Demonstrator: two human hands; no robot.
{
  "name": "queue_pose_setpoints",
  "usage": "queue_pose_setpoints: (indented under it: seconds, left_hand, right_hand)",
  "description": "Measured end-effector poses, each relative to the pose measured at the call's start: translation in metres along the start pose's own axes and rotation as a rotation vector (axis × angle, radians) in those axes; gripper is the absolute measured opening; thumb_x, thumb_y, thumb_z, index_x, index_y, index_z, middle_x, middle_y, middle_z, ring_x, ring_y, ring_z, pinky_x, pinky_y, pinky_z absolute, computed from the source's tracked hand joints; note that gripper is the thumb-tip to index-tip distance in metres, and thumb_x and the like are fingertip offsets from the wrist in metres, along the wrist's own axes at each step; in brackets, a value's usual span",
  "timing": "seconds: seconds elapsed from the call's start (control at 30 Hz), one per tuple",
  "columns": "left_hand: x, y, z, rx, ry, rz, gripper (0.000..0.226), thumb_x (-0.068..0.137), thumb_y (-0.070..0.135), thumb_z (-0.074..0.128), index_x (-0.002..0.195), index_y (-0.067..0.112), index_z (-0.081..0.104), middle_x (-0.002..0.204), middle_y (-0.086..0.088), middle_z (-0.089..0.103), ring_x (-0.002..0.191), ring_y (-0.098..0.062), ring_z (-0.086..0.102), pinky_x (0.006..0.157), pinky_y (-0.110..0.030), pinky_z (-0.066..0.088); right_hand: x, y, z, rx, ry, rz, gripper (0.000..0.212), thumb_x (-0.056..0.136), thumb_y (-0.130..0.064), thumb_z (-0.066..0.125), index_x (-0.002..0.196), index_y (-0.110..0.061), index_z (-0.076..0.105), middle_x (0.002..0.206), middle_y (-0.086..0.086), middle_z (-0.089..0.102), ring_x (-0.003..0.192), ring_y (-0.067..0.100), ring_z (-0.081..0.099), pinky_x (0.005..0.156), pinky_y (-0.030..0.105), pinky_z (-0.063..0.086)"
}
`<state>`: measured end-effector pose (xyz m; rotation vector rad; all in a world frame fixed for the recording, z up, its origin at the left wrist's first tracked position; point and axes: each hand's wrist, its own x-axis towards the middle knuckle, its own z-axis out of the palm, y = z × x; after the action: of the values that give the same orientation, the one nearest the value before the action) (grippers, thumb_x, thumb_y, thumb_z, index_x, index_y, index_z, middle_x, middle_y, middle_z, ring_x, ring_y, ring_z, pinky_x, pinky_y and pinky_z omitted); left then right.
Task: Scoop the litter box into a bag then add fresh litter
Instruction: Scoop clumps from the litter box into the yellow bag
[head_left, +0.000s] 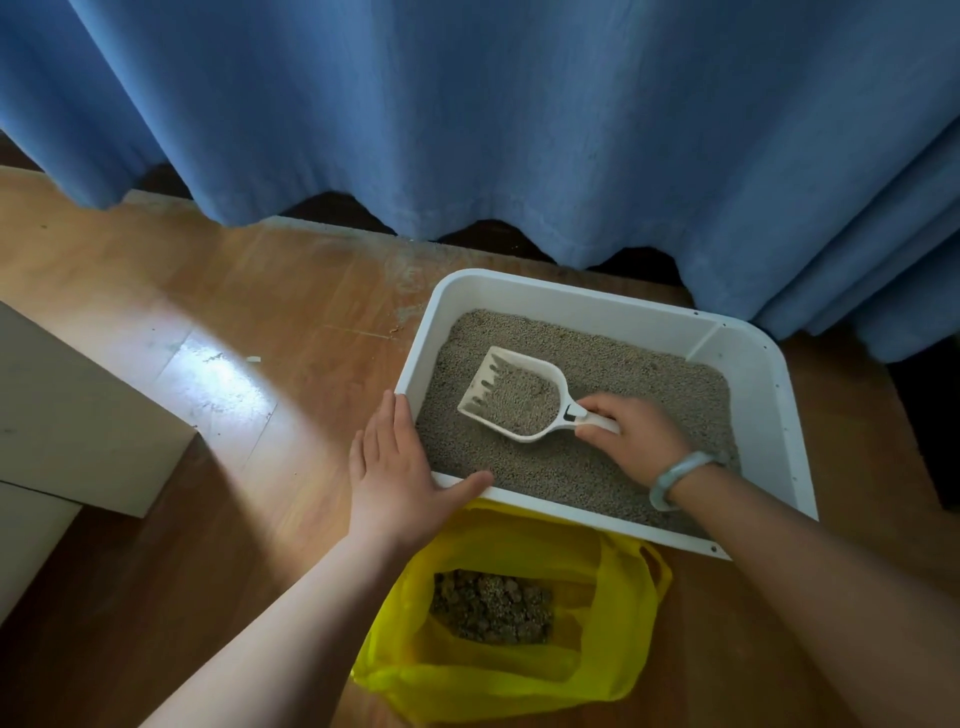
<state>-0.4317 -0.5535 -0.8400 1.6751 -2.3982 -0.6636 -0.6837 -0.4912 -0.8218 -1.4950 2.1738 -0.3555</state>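
A white litter box (597, 301) sits on the wooden floor, filled with grey litter (639, 374). My right hand (636, 434) grips the handle of a white slotted scoop (511, 397), which lies in the box loaded with litter. My left hand (397, 470) rests flat against the box's near-left corner, fingers along the left wall and thumb on the front rim. An open yellow plastic bag (519, 660) lies on the floor just in front of the box, with dark clumps (491, 605) inside.
A blue curtain (467, 104) hangs right behind the box. A beige cabinet or box (78, 415) stands at the left. Wooden floor (208, 312) stretches between it and the litter box.
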Motion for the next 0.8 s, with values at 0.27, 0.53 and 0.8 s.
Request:
queue_pose_setpoints:
  seconds: [0.27, 0.53, 0.8]
  left_hand:
    - [-0.002, 0.001, -0.007, 0.004, -0.023, 0.005, 0.122, 0.068, 0.078, 0.052, 0.15, 0.011, -0.008, 0.159, -0.004, -0.009, 0.146, -0.019, -0.006, 0.119, -0.041, -0.002]
    - [-0.003, 0.003, -0.007, 0.013, -0.019, -0.001, 0.121, 0.069, 0.077, 0.053, 0.15, 0.01, -0.008, 0.159, -0.005, -0.009, 0.146, -0.02, -0.007, 0.119, -0.04, -0.003]
    - [-0.002, 0.001, -0.011, 0.017, -0.033, 0.012, 0.117, 0.072, 0.072, 0.056, 0.15, 0.011, -0.005, 0.159, -0.006, -0.006, 0.146, -0.022, -0.001, 0.119, -0.04, 0.002]
  right_hand:
    - [-0.006, -0.003, -0.004, -0.031, 0.018, 0.012, 0.029, 0.087, -0.041, 0.058, 0.114, -0.031, 0.061, 0.088, -0.006, 0.067, 0.074, 0.014, 0.061, 0.068, 0.038, 0.053]
    - [-0.015, -0.005, -0.01, -0.043, -0.014, 0.019, 0.028, 0.087, -0.037, 0.06, 0.114, -0.03, 0.061, 0.092, -0.007, 0.067, 0.077, 0.012, 0.06, 0.07, 0.035, 0.052]
    - [-0.027, -0.006, -0.012, 0.038, -0.077, 0.053, 0.026, 0.086, -0.034, 0.063, 0.111, -0.028, 0.064, 0.092, -0.01, 0.066, 0.079, 0.009, 0.06, 0.074, 0.036, 0.053]
